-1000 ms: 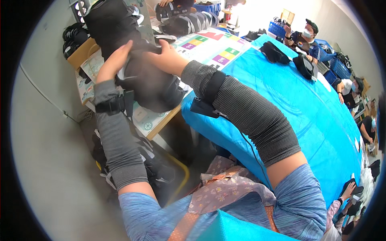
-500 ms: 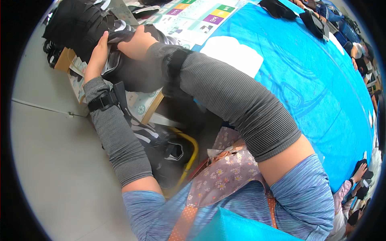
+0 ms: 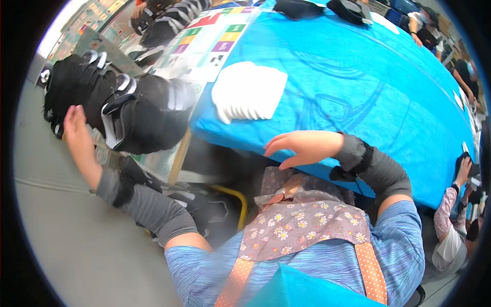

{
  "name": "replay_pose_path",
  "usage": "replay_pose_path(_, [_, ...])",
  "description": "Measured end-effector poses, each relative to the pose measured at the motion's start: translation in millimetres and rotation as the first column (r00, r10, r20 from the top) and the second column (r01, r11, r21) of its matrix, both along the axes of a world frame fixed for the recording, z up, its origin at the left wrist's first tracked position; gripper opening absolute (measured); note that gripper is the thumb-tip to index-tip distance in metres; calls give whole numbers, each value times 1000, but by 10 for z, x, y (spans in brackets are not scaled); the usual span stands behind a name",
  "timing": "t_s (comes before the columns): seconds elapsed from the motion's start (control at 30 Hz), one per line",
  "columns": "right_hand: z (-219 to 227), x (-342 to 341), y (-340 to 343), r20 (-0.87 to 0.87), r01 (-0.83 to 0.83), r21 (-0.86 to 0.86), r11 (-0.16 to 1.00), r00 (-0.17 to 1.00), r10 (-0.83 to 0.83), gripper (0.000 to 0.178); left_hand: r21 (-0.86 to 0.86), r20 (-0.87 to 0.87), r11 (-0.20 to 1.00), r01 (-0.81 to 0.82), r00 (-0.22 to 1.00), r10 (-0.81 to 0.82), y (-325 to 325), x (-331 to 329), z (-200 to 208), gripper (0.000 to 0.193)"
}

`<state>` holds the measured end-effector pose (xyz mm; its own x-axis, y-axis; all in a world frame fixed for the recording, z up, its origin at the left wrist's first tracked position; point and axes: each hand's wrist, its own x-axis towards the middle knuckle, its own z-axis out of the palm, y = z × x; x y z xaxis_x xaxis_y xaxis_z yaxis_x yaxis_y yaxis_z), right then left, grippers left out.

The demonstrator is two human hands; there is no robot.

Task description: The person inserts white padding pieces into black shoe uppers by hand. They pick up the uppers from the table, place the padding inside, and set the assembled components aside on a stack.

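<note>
The pile of black braces with grey straps (image 3: 123,110) lies on a side tabletop (image 3: 163,158) covered with printed sheets, just beyond the left corner of the big tabletop under a blue cloth (image 3: 358,92). The left hand (image 3: 76,135) is open, fingers spread, its palm against the pile's left side near the outer edge of that side tabletop. The right hand (image 3: 302,148) is open too, fingers loosely extended and holding nothing, hovering at the near edge of the blue cloth, well apart from the pile. A fanned stack of white pads (image 3: 248,92) sits on the blue cloth close to its left corner, between the two hands. More dark braces (image 3: 353,7) lie along the far edge. Another person's hand (image 3: 463,166) shows at the right edge.
</note>
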<state>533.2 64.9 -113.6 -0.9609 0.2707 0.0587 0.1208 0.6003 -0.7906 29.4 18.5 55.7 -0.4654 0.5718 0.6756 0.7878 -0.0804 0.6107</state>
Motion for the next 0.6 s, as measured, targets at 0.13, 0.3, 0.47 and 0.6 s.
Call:
replay_pose_path(0.13, [129,691,-101,125,358,-128,925,931,-343,19,310,-4,790,529,832,-555,95,1742,-378,31])
replay_pose_path(0.3, [24,1187,-410,30,701,-303,646,684,-728,17,-378,-505,826,417,655,-562,785,2812,-1754,58])
replay_pose_path(0.47, [-196,1670,-726,38,733,-513,447,540,-841,21,-462,-569,873,157,702,-427,1091,3038,-2468,77])
replay_pose_path(0.6, [-415,2085,-932,140,814,-425,395,491,-860,20,-462,-497,861,211,743,-449,1246,3025,-2499,69])
